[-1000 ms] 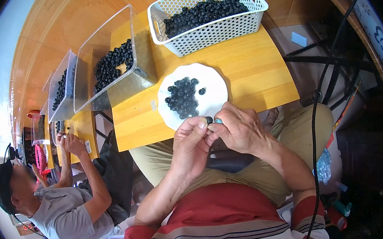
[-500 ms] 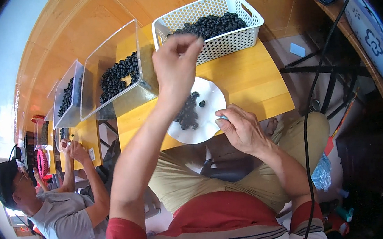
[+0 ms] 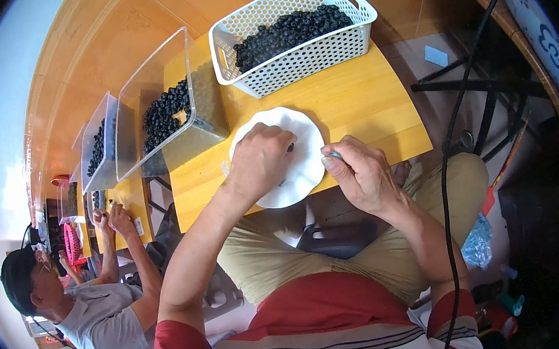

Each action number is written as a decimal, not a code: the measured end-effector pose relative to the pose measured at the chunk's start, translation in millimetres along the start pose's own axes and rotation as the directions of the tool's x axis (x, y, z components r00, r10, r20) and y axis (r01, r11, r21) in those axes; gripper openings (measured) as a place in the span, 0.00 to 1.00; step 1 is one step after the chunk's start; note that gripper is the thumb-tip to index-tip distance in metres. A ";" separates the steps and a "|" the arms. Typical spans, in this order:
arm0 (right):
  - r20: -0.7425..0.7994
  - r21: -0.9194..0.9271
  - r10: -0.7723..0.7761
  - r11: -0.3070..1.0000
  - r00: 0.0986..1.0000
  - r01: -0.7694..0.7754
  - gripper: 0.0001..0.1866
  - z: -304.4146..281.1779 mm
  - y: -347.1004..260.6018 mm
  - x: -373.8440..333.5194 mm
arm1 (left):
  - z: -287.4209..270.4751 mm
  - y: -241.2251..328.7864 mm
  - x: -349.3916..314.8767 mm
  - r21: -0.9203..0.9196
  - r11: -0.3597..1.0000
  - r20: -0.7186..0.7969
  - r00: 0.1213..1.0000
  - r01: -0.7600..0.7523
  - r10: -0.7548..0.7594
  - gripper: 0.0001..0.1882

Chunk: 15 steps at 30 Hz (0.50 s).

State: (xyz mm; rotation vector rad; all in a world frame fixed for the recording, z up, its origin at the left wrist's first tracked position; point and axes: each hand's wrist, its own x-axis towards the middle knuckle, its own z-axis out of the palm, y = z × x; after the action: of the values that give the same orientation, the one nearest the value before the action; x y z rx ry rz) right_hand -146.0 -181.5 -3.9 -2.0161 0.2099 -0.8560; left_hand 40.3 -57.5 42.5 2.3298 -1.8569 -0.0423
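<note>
Plate [image 3: 306, 170], white and scallop-rimmed, underlies left hand [image 3: 262, 157] (finger closure indiscernible), while right hand [image 3: 364, 174] fingers clamp small teal tool [image 3: 335, 155].

Apparent workroom: tables [image 3: 375, 115], bins [image 3: 209, 107], co-worker [image 3: 105, 319]

Looks bright around the white plate [image 3: 310, 165], with soft shadow on the tabletop [image 3: 368, 115] just right of it. Shines whitest on the pale wall [image 3: 2, 87] far left of the plate. Gets very dark far right. Bends straight lines near the edges.
</note>
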 end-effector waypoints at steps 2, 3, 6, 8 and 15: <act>-0.005 0.008 -0.020 1.000 1.000 0.020 0.13 3.2 -0.8 -0.1 | 6.1 -4.0 -1.8 0.030 0.999 0.007 1.000 -0.018 0.017 0.11; 0.007 0.009 -0.007 1.000 1.000 0.006 0.13 4.1 -1.3 -0.9 | 6.7 -4.0 -2.0 0.039 0.999 0.039 0.999 -0.013 0.011 0.11; 0.026 0.012 0.010 1.000 1.000 -0.011 0.13 5.3 -2.4 -1.8 | 7.1 -6.1 -3.2 0.038 0.999 0.075 0.997 -0.030 0.027 0.11; 0.034 0.014 0.014 1.000 0.999 -0.015 0.13 6.4 -2.9 -2.4 | 8.2 -7.4 -4.9 0.028 0.998 0.080 0.996 -0.052 0.049 0.11; 0.030 0.086 0.053 0.995 0.998 -0.055 0.16 8.8 0.9 -3.1 | 6.7 -0.9 -12.0 -0.110 0.990 0.057 0.994 -0.087 0.094 0.12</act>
State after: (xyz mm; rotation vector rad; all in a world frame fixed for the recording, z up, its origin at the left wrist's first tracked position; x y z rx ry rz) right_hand -142.5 -174.6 -9.1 -1.9315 0.2079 -0.7900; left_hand 37.7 -46.4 34.8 2.1940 -1.9357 -0.2004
